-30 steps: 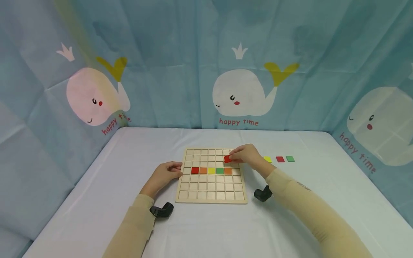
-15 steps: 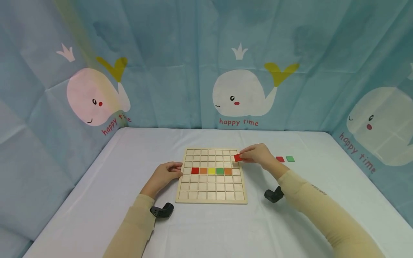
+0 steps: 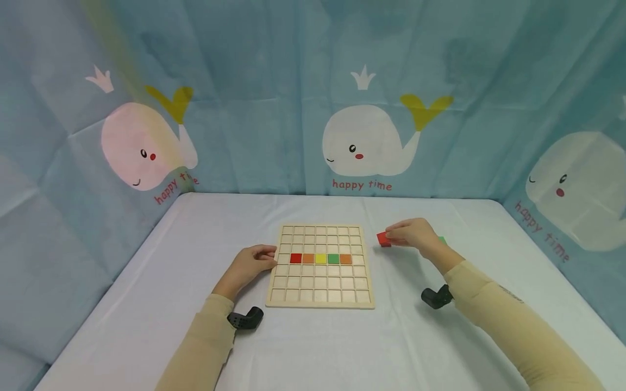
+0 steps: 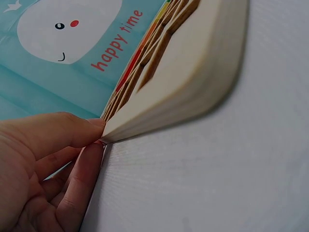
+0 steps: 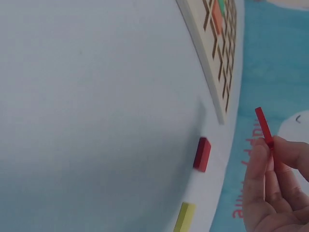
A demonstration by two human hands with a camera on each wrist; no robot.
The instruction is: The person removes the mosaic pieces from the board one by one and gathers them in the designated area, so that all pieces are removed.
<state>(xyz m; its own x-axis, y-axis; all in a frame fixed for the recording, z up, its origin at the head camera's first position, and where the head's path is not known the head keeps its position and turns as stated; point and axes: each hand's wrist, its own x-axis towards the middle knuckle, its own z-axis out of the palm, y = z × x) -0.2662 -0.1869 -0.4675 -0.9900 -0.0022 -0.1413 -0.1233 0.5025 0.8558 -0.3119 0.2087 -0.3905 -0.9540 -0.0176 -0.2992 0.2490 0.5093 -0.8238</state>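
Observation:
A square wooden grid board (image 3: 320,296) lies on the table, with a row of red (image 3: 295,258), orange, yellow, green and orange tiles across its middle. My left hand (image 3: 249,267) grips the board's left edge; the left wrist view shows the thumb (image 4: 89,129) and a finger meeting at that rim. Right of the board, my right hand (image 3: 413,234) pinches a red tile (image 5: 263,126) between thumb and fingertips, raised above the table. Below it in the right wrist view lie another red tile (image 5: 202,154) and a yellow tile (image 5: 184,217).
A green tile (image 3: 442,239) shows partly behind the right wrist. White cloth (image 3: 313,353) covers the table. A blue whale-print curtain (image 3: 274,136) stands behind and at both sides. Each wrist carries a black camera (image 3: 246,319).
My right hand has moved right with the red tile, from over the board to beyond its right edge, now covering tiles there in the head view. The left hand has stayed put.

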